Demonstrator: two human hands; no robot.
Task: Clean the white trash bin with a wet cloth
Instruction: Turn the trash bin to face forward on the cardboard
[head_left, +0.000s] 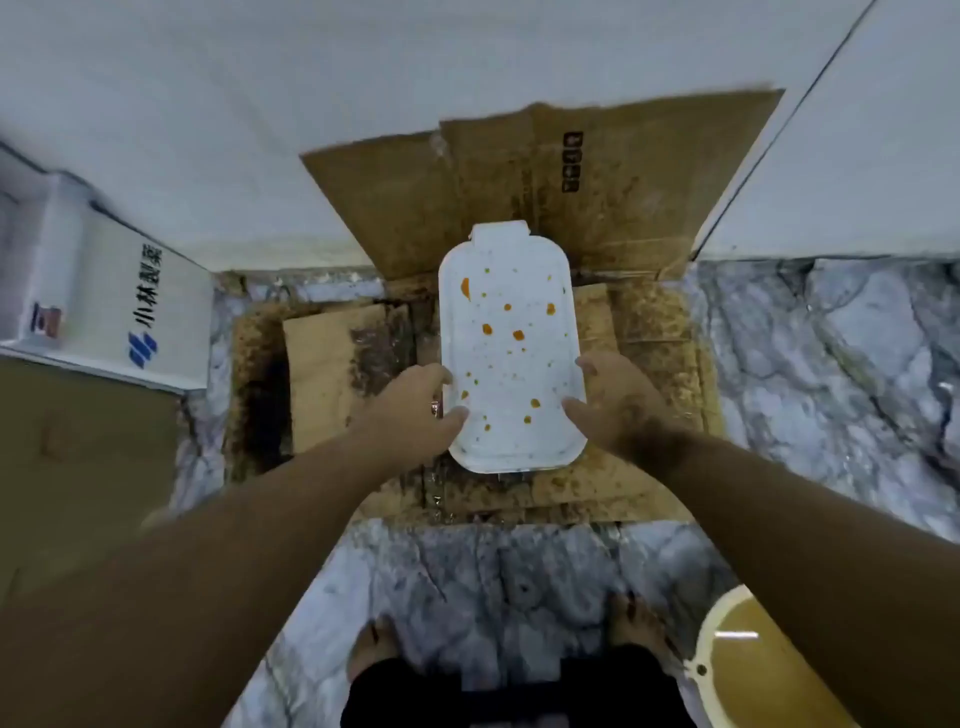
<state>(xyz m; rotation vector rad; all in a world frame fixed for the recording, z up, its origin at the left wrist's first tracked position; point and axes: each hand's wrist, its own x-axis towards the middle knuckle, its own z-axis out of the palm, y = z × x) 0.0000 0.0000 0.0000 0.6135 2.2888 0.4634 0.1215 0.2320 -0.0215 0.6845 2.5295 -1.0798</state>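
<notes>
Trash bin stands on flattened cardboard on the floor, cardboard's far flap leaning up the wall behind. Left hand on bin's left side, right hand on its right side. Box sits left against the wall. Bucket near right, beside the person's feet.

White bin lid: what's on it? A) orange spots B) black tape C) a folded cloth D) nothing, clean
A: orange spots dot the white bin, gripped at its sides by the left hand and the right hand; no cloth is in view.
</notes>
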